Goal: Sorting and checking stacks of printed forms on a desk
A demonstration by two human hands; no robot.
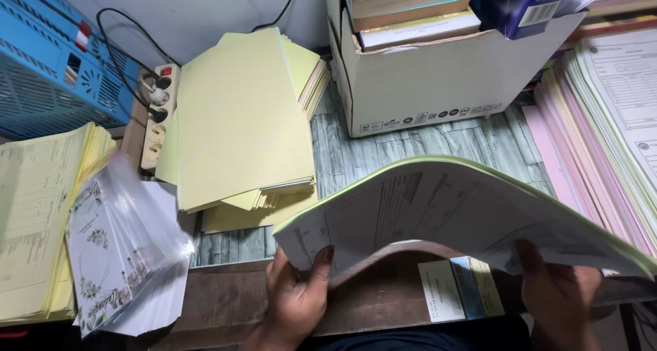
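Bowing between both hands (pixel 294 300), printed sheets (pixel 438 214); book-filled cardboard box (pixel 438 84) behind.

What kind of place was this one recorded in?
Probably a small office or print shop desk: piles of yellow paper, a box of books, coloured forms at the right. Both hands hold a bent sheaf.

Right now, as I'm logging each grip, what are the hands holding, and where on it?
Both hold one arched sheaf of printed forms: the left hand pinches its near left corner, the right hand grips its near edge further right.
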